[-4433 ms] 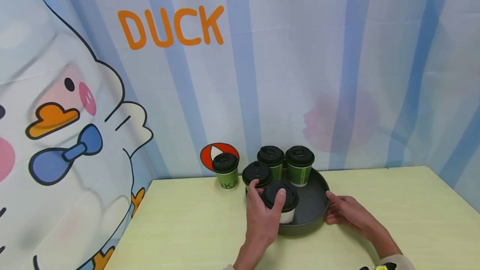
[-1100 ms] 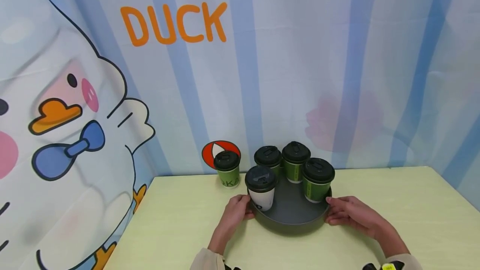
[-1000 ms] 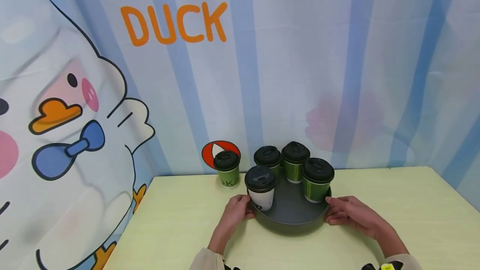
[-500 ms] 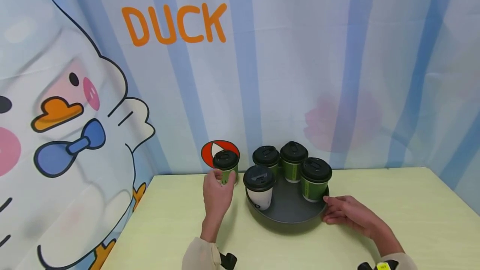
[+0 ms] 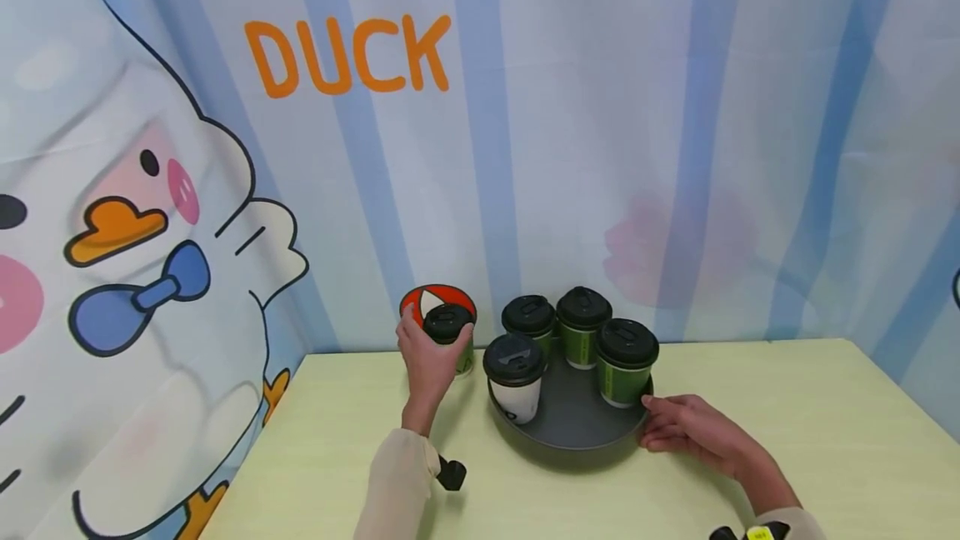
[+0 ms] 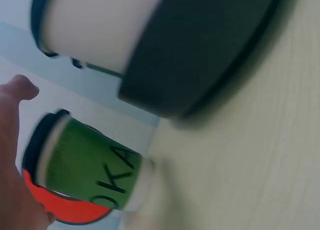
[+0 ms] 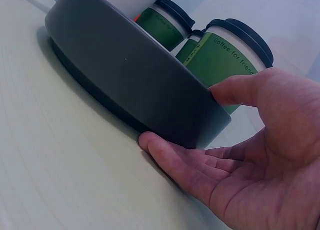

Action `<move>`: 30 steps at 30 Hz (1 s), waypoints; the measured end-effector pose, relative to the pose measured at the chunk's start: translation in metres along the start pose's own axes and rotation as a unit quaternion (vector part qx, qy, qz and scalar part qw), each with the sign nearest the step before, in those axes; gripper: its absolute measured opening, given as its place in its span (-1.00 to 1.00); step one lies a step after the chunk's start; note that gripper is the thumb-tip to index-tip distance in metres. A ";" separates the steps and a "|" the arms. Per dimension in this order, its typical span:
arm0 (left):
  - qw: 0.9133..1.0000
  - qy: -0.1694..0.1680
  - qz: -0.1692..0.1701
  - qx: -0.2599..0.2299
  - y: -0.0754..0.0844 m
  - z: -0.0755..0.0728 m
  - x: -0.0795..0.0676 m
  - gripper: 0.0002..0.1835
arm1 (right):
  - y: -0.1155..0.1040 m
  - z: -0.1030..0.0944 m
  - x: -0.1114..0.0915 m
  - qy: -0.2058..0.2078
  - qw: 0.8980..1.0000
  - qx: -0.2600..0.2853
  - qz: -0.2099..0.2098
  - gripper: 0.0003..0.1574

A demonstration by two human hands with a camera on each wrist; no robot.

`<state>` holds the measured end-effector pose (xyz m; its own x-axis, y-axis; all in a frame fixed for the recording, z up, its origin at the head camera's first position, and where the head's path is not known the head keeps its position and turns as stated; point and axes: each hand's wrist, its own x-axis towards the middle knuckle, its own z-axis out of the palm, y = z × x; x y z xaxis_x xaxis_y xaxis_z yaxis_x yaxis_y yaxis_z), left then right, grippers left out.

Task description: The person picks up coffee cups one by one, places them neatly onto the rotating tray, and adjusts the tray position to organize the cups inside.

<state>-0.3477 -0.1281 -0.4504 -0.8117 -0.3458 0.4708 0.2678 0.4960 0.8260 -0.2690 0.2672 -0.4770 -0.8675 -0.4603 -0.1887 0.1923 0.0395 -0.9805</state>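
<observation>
A green paper cup [image 5: 450, 338] with a black lid stands alone by the back wall, left of the tray. My left hand [image 5: 429, 346] curls its thumb and fingers round this cup; the left wrist view shows the cup [image 6: 85, 170] blurred against my palm [image 6: 12, 160]. A round dark tray [image 5: 573, 433] carries one white cup [image 5: 513, 377] and three green cups [image 5: 626, 363]. My right hand [image 5: 675, 430] holds the tray's right rim. In the right wrist view my thumb lies on top of the rim [image 7: 150, 84] and my fingers [image 7: 170, 157] press its lower wall.
The pale yellow-green table [image 5: 787, 440] reaches a printed curtain [image 5: 600, 148] at the back, with a red round sticker [image 5: 420, 302] behind the lone cup. The tray sits near the back edge. A dark wrist-camera mount [image 5: 452, 473] hangs under my left sleeve.
My left hand let go of the tray's left rim, moved back and left, and closed round the lone green cup. The right hand stays on the tray, which shifted slightly left.
</observation>
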 end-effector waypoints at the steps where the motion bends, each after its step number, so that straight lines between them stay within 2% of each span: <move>1: 1.000 -0.006 0.000 -0.003 -0.005 0.005 0.001 0.13 | 0.000 0.000 0.000 0.001 1.000 -0.001 0.000 -0.35; 6: 1.000 -0.009 -0.006 -0.011 -0.022 0.022 -0.001 0.22 | 0.003 0.003 0.000 0.010 1.000 -0.006 0.005 -0.32; 10: 0.999 0.014 -0.020 -0.021 -0.028 0.030 -0.003 0.21 | 0.004 0.006 0.000 0.013 1.000 -0.008 0.007 -0.29; 14: 0.998 0.039 -0.028 -0.033 -0.030 0.035 -0.002 0.09 | 0.002 0.009 0.000 0.014 1.000 -0.008 0.005 -0.29; 17: 0.998 0.046 -0.026 -0.043 -0.029 0.036 -0.002 0.02 | 0.000 0.008 0.000 0.015 1.000 -0.009 0.001 -0.29; 24: 0.998 0.039 -0.017 -0.053 -0.025 0.037 0.001 0.01 | -0.004 0.005 0.000 0.016 1.000 -0.006 -0.001 -0.27; 30: 0.997 0.044 -0.006 -0.065 -0.025 0.029 -0.001 -0.02 | -0.003 0.004 0.000 0.019 1.000 -0.010 0.002 -0.29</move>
<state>-0.3690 -0.1173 -0.4802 -0.7679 -0.4231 0.4809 0.3276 0.3857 0.8625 -0.2680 0.2635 -0.4737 -0.8833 -0.4263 -0.1949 0.1874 0.0601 -0.9804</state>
